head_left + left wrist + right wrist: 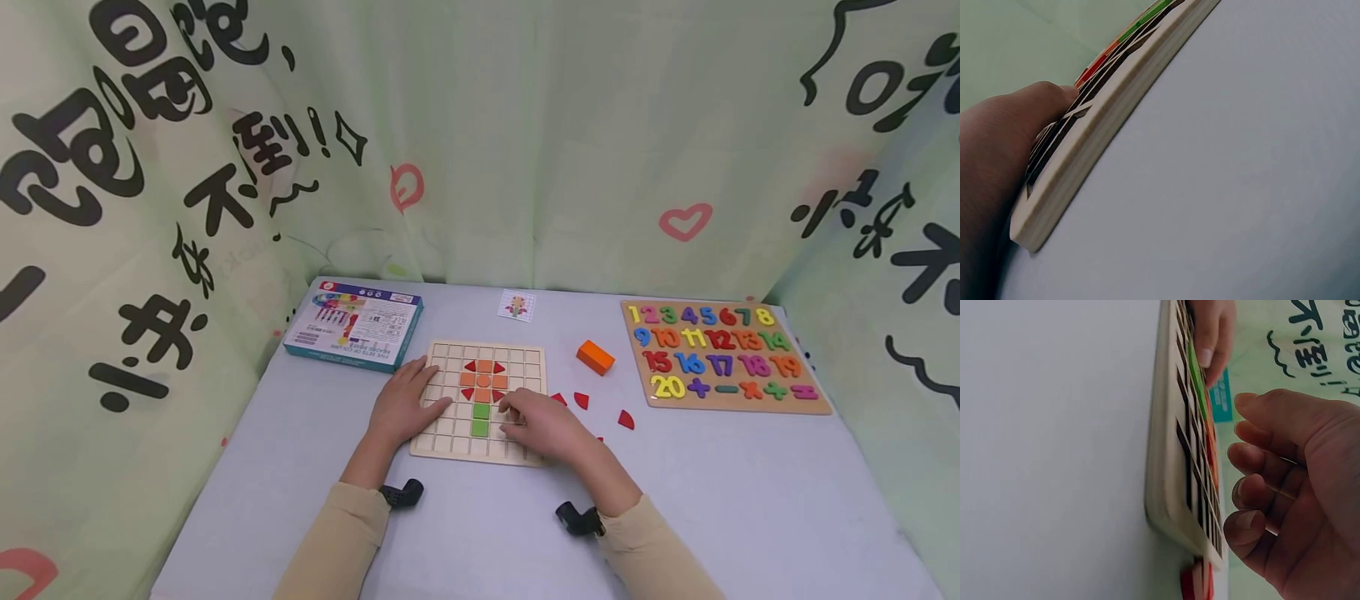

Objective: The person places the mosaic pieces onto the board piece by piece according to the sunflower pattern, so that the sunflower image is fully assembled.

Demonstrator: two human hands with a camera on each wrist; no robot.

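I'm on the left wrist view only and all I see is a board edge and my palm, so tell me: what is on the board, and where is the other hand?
Observer: The grid board holds a figure of red and orange tiles with two green squares below it.
Operator: And the right hand?
Observer: The right hand rests over the board's lower right part, fingers curled beside the green squares; I cannot tell whether it holds a piece.
Operator: Any loose pieces left?
Observer: Yes, red quarter-round pieces and an orange block lie on the table right of the board.
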